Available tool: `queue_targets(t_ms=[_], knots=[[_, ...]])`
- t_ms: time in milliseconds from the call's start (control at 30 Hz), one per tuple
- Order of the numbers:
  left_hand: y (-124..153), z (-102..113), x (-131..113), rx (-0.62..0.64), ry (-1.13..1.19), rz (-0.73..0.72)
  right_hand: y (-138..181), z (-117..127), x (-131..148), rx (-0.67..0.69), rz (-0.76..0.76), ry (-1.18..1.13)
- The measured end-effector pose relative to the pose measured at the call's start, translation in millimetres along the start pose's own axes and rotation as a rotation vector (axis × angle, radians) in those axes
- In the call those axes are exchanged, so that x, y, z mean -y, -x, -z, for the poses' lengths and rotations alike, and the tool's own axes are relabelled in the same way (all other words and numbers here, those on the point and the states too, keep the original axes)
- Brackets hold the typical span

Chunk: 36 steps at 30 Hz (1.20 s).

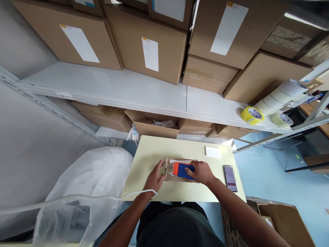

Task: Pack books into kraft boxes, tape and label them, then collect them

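A small flat cardboard box [177, 162] lies on a pale yellow table [149, 152]. My left hand [155, 178] rests on the box's left end, fingers pressed against it. On top of the box sits a blue and orange tape dispenser [181, 169], and my right hand [202, 172] is wrapped round its blue handle. The dispenser's orange end points left, toward my left hand.
A white card [212, 152] and a phone [230, 177] lie on the table's right side. Shelves behind carry large cardboard boxes [151, 41] and tape rolls [252, 115]. A clear plastic bag [84, 192] stands at left, an open carton [280, 219] at lower right.
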<state>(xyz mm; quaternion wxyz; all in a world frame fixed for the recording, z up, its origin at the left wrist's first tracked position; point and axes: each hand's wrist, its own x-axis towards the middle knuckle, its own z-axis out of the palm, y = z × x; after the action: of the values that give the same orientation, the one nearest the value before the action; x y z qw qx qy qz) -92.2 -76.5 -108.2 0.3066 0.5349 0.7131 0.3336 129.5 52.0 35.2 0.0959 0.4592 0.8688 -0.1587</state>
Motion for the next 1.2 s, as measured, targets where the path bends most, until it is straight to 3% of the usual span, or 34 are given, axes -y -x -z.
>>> queue_targets(t_ms=[100, 233, 333, 400, 567, 867, 1200], knots=[[14, -20, -3, 0.051, 0.078, -0.034, -1, 1, 2, 0.002, -0.009, 0.006], [23, -33, 0, 0.065, -0.010, -0.058, -3, 1, 4, 0.000, -0.014, 0.008], [13, -24, 3, 0.030, -0.197, -0.135, -3, 2, 3, 0.009, -0.027, 0.007], [-1, -14, -1, 0.017, -0.365, -0.260, -3, 3, 2, 0.016, -0.029, 0.006], [-33, 0, -19, 0.129, -0.622, -0.483, -5, 5, 2, 0.040, -0.006, 0.012], [-33, 2, -24, 0.150, -0.702, -0.528, -4, 23, -15, 0.151, 0.028, -0.033], [-33, 5, -27, 0.177, -0.620, -0.489, 0, 21, -37, 0.103, 0.128, -0.154]])
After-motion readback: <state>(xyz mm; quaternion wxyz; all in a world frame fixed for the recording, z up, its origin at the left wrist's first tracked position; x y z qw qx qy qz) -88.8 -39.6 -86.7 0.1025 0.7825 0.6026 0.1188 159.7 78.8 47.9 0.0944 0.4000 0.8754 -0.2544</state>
